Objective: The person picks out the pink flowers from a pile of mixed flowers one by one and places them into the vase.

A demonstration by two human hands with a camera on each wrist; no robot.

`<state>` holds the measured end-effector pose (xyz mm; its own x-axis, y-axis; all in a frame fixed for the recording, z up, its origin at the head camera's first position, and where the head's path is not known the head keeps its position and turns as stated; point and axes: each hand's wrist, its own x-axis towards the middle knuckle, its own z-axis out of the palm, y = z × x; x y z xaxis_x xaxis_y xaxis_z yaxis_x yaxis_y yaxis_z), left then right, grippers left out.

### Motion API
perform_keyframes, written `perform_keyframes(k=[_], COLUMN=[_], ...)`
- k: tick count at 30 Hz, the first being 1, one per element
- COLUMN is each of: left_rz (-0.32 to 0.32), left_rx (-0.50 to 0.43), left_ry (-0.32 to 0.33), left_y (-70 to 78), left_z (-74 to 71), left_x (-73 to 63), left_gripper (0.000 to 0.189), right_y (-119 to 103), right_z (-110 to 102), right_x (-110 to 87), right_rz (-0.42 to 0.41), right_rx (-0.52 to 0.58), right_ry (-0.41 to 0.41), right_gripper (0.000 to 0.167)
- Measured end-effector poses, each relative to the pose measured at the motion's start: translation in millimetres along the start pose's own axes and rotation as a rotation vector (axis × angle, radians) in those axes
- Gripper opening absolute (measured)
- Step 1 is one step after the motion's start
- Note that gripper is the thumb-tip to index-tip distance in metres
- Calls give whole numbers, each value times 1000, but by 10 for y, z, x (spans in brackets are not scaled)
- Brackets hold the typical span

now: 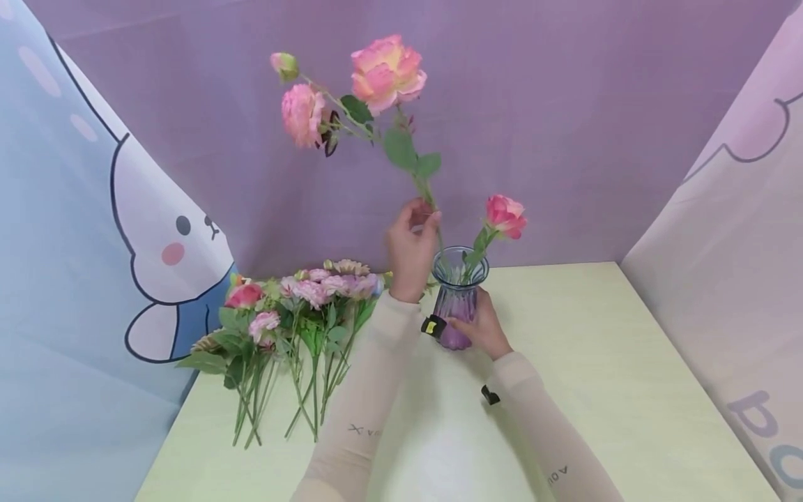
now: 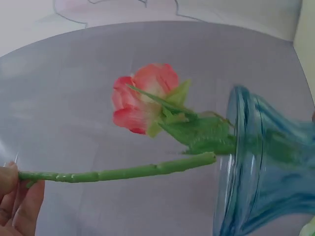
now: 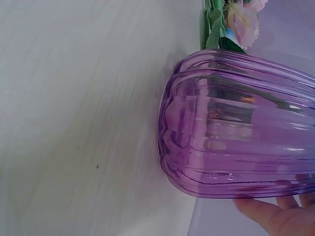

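Observation:
My left hand [image 1: 412, 251] pinches the green stem of a tall artificial flower branch, with a big pink-yellow bloom [image 1: 387, 75], a second bloom [image 1: 303, 116] and a bud at its top. In the left wrist view the cut end of the stem [image 2: 133, 171] overlaps the mouth of a fluted glass vase [image 2: 275, 152], blue above and purple below. My right hand [image 1: 486, 328] grips the side of this vase, which stands upright on the table. One red-pink rose [image 1: 505, 216] leans out to the right from the vase.
On the left of the table [image 1: 602, 376] lie several artificial flowers, among them a red rose [image 1: 245, 295] and pale pink blooms [image 1: 311, 293], stems toward me. A purple cloth backdrop [image 1: 564, 125] rises behind, with printed cloths on both sides.

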<state>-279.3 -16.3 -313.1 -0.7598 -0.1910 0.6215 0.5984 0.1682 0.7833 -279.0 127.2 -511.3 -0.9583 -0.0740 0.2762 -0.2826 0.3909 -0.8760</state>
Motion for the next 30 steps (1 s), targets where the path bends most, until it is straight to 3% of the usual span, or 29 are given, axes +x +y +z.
perform_keyframes(k=[6, 15, 21, 30], left_rz=[50, 38, 61, 32], left_rx=[54, 160, 293, 558], left_ry=[-12, -79, -128, -256], left_y=[-164, -457, -571, -610], left_z=[84, 179, 200, 261], left_x=[59, -120, -217, -300], left_gripper=[13, 10, 10, 10], right_y=[3, -4, -10, 40], right_z=[-10, -15, -15, -22], right_x=[3, 9, 2, 14], right_rz=[-11, 0, -18, -56], right_rx=[-3, -16, -13, -25], right_ry=[2, -5, -16, -7], right_gripper=[93, 95, 96, 94])
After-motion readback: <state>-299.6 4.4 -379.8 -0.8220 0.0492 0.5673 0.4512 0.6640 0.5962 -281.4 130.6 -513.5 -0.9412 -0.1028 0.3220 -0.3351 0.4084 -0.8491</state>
